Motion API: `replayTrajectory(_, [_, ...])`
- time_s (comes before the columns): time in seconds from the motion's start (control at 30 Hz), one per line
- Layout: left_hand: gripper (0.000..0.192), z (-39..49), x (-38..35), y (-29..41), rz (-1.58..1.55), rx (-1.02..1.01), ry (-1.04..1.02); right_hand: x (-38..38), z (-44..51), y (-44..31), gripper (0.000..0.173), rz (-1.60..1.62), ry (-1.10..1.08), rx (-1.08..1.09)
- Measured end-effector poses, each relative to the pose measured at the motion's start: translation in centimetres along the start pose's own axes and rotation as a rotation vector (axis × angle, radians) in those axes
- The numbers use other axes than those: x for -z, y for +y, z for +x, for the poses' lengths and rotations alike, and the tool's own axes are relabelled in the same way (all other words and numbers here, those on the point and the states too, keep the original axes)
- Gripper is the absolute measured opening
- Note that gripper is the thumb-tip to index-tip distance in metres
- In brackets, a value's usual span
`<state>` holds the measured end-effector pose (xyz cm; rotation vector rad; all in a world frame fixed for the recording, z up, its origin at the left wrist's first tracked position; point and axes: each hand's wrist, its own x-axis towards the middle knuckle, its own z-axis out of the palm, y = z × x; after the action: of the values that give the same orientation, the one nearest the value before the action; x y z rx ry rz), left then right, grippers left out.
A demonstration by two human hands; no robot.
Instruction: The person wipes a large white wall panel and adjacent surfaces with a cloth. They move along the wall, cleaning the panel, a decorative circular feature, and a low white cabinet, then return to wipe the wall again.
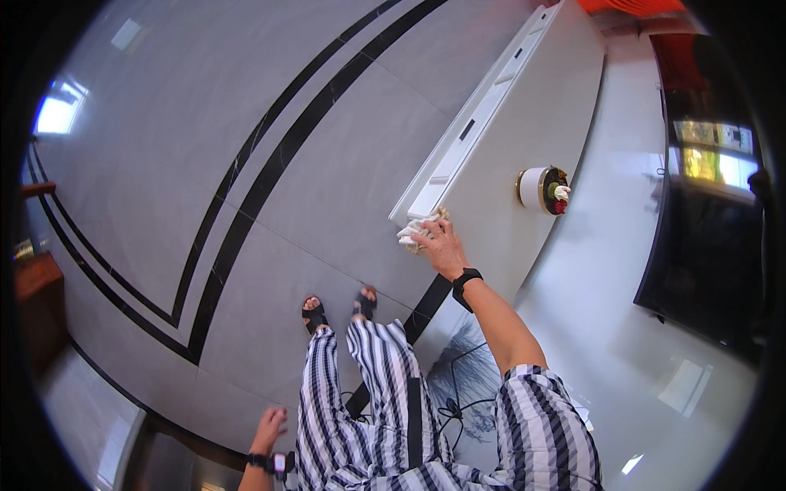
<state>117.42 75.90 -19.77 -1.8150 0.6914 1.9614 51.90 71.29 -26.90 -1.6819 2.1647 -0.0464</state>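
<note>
My right hand (443, 247) grips a crumpled white cloth (422, 232) with beige edges. The cloth rests against the near end of a long, low white cabinet (540, 116), at its front corner. Dark handles mark the drawer fronts (457, 144) along one side. A white flower pot (533, 187) with gold rims stands farther along the cabinet top, holding red, white and green decorations. My left hand (270, 425) hangs low beside my striped trousers, fingers loosely curled, with nothing seen in it.
A large dark television (700, 245) is on the glossy white wall (620, 202) at right. Black cables (454, 408) trail near the cabinet's end, beside grey feathery foliage. Grey floor tiles (331, 215) carry black border strips. Brown wooden furniture (40, 301) stands at far left.
</note>
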Motion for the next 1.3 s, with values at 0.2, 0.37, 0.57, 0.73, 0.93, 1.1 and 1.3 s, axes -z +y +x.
replayTrajectory(0.2, [0.033,-10.6,9.0,-10.1,0.314,0.051,-0.622,1.0,4.5,4.8,0.030,0.084,0.271,-0.362])
replayTrajectory(0.37, [0.032,-11.8,9.3,-1.4,0.369,0.340,-0.195,2.9,10.6,10.7,0.027,0.175,0.290,-0.622])
replayTrajectory(0.57, [0.031,-8.8,5.3,17.7,0.318,0.281,0.008,3.3,13.0,11.2,0.034,0.124,0.337,-0.826])
replayTrajectory(0.73, [0.030,-7.5,4.3,29.2,0.393,0.190,0.048,2.4,11.2,6.1,0.056,0.081,0.385,-0.913])
replayTrajectory(0.93, [0.029,-6.1,5.7,40.1,0.502,0.164,0.065,2.4,10.8,2.5,0.069,0.272,0.138,-1.570])
replayTrajectory(1.1, [0.028,-6.7,10.4,48.4,0.587,0.176,0.080,0.6,10.7,6.8,0.062,0.577,-0.049,-1.920])
replayTrajectory(1.3, [0.027,-10.5,18.1,54.0,0.686,0.237,0.083,0.5,14.3,11.6,0.062,0.805,0.181,-2.292])
